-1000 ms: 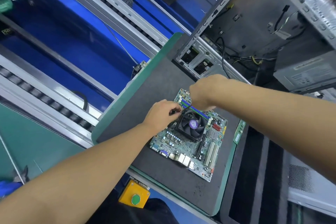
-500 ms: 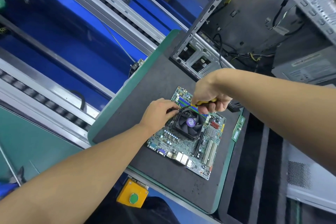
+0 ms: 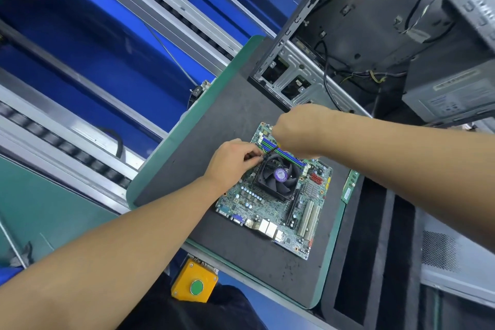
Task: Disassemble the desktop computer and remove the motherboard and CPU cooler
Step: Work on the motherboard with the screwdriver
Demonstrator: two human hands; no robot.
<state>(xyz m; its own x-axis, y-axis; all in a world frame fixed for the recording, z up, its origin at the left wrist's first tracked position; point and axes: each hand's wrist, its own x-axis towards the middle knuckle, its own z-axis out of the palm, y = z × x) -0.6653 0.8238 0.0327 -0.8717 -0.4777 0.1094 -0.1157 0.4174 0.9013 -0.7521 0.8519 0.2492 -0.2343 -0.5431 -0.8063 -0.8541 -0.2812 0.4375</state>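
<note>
Half a second ago my right hand [image 3: 297,128] showed the screwdriver's [image 3: 271,150] yellow handle. Now the fist has rolled over and hides it, with only the dark shaft sticking out, so I read that as mid-turn on a screw. My left hand [image 3: 233,163] pinches the shaft at its tip, at the far-left corner of the CPU cooler [image 3: 278,177]. The cooler sits on the motherboard [image 3: 257,203], which lies flat on the black mat [image 3: 227,120], out of the case [image 3: 348,21]. A loose memory stick [image 3: 349,187] lies at the mat's right edge. My right wrist blocks my view of the RAM slots.
</note>
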